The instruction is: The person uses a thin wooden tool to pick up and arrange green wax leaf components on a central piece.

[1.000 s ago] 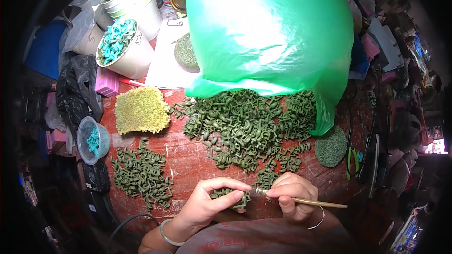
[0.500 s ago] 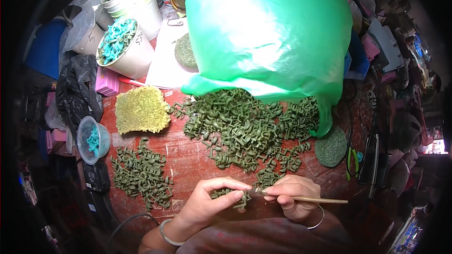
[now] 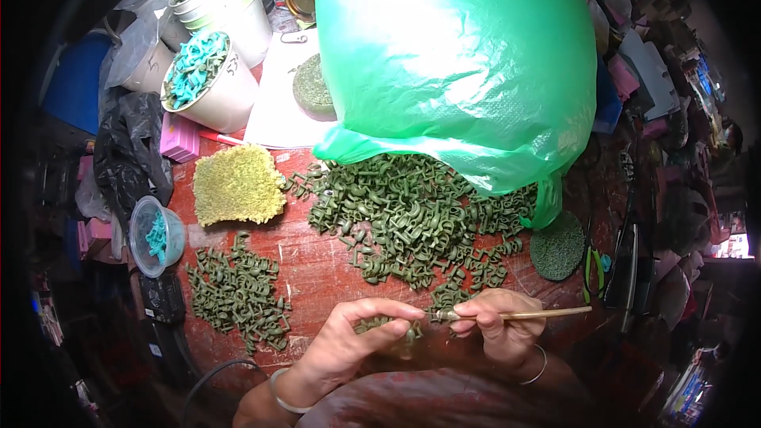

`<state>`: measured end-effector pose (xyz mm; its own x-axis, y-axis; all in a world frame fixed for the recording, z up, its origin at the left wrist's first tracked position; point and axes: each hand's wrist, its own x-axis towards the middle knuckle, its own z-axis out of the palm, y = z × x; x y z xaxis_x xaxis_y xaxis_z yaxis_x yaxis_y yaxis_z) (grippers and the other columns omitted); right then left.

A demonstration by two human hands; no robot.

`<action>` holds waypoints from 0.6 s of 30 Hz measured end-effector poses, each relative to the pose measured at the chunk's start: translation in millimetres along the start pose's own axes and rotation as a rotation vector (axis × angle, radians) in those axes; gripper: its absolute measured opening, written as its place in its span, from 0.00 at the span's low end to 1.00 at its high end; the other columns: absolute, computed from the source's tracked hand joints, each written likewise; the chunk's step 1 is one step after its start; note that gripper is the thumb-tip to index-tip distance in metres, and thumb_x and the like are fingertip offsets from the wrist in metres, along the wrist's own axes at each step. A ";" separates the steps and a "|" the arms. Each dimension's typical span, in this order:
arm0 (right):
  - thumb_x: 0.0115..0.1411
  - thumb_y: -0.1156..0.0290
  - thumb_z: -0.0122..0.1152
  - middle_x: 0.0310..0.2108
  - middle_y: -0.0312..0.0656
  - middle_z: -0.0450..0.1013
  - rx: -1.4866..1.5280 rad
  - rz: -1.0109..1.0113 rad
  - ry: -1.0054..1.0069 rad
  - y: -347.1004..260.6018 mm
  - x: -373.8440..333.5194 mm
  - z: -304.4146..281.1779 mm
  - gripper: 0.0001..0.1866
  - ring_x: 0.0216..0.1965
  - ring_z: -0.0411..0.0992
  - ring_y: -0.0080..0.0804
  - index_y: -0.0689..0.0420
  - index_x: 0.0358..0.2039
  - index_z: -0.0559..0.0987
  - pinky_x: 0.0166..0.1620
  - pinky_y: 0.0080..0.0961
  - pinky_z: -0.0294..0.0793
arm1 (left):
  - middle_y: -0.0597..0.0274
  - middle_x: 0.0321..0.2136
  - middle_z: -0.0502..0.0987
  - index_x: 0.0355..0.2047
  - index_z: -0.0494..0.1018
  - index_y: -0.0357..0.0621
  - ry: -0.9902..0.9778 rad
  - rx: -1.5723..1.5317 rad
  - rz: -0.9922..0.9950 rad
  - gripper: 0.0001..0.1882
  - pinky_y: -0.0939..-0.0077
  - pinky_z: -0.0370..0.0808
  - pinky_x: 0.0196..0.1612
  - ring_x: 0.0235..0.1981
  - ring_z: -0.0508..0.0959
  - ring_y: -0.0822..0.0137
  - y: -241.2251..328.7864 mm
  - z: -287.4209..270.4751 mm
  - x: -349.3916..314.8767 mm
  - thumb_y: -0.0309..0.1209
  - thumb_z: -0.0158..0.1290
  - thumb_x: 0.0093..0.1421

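My right hand [image 3: 507,325] pinches a thin tool with a light wooden handle [image 3: 555,313] and a narrow metal-looking front end. The tool lies nearly level, its tip pointing left at the fingertips of my left hand [image 3: 357,337]. Thumb and forefinger of that left hand are brought together in a pinch; what sits between them is too small to make out. Just beyond both hands spreads a large heap of small dark green hooked pieces [image 3: 396,222], with a few more beneath my fingers. A smaller heap of the same pieces [image 3: 238,293] lies to the left.
A green plastic bag [image 3: 460,63] covers the far side of the heap. At left are a yellow sponge-like block [image 3: 238,185], a clear tub [image 3: 143,226] with turquoise pieces, and white buckets [image 3: 230,103]. A round green pad [image 3: 557,246] and green-handled pliers [image 3: 588,273] lie right.
My right hand has turned, bringing the tool's handle up to nearly level. My left hand has barely moved. The bag's lower edge has shifted slightly to the right and sagged over the heap.
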<state>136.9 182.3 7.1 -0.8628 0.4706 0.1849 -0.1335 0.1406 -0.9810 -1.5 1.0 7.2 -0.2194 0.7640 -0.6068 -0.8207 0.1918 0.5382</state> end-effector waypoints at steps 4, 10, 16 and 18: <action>0.67 0.68 0.58 0.29 0.47 0.80 -0.047 -0.032 0.010 -2.0 -1.6 -0.7 0.12 0.25 0.80 0.27 0.66 0.35 0.79 0.28 0.19 0.80 | 0.55 0.40 0.79 0.45 0.77 0.32 -0.031 -0.023 0.010 0.11 0.66 0.85 0.37 0.38 0.80 0.67 0.2 0.4 1.0 0.23 0.55 0.63; 0.67 0.68 0.57 0.29 0.45 0.79 -0.107 -0.093 -0.012 1.1 -1.0 -0.7 0.11 0.24 0.79 0.29 0.64 0.36 0.78 0.27 0.21 0.78 | 0.55 0.38 0.80 0.45 0.77 0.32 -0.023 0.015 0.042 0.11 0.67 0.84 0.37 0.37 0.81 0.67 -0.9 -1.4 1.4 0.23 0.55 0.63; 0.68 0.67 0.57 0.30 0.42 0.77 -0.201 -0.225 -0.097 -0.3 1.2 -1.9 0.11 0.25 0.76 0.32 0.63 0.38 0.78 0.29 0.27 0.77 | 0.54 0.39 0.80 0.45 0.77 0.31 -0.033 0.072 0.060 0.11 0.68 0.84 0.38 0.38 0.81 0.66 -3.2 -2.7 3.1 0.23 0.55 0.63; 0.67 0.67 0.57 0.30 0.42 0.77 -0.210 -0.256 -0.107 1.3 2.0 -1.1 0.11 0.25 0.76 0.33 0.63 0.38 0.79 0.29 0.27 0.77 | 0.54 0.39 0.80 0.44 0.77 0.31 -0.023 0.141 0.101 0.10 0.68 0.84 0.38 0.39 0.81 0.66 -3.9 -2.8 3.2 0.23 0.55 0.63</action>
<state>135.5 184.4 6.2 -0.8619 0.3041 0.4057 -0.2592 0.4235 -0.8680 -0.5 0.9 1.5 -0.2833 0.7973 -0.5329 -0.7127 0.1967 0.6733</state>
